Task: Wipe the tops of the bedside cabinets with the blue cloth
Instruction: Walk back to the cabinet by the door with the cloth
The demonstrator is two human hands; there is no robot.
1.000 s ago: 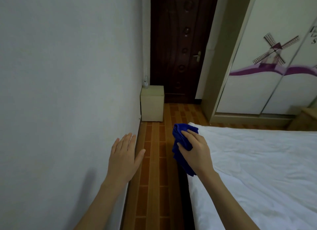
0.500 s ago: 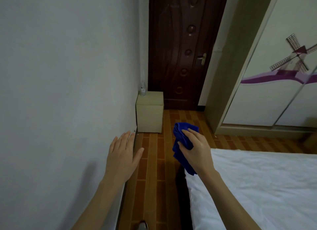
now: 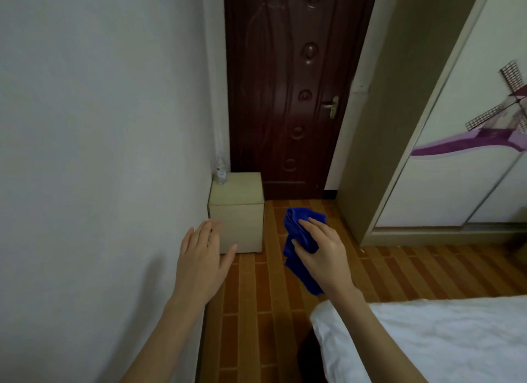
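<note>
In your right hand: blue cloth, bunched, one end sticking up past your fingers, other end hanging below the palm.
Right grip: right hand closed on the cloth, thumb and fingers pinching it mid-length; held in the air over the floor, touching nothing else.
Left grip: left hand open, fingers spread, holding nothing; by the wall, contact w/ it can't be told.
Cloth vs. target: bedside cabinet is ahead and left of the cloth, near but apart; cloth not on the top yet.
Cabinet top: pale, mostly bare; clear bottle stands on the back-left corner, against the wall.
What changed: vs. a sec ago the cabinet sits larger and lower in view, and the bed has slid to the bottom-right corner, so you've walked fwd along the wall. Hands are in approx. the same pose, cloth same bunch.
Meaning for task: judged as approach phase; no wiping started on this cabinet.
Next move, prob.: close the gap, lower the cloth flat on the top, wipe around or lift the bottle w/ your free left hand.
Further out: dark door behind the cabinet, wardrobe to the right.
</note>
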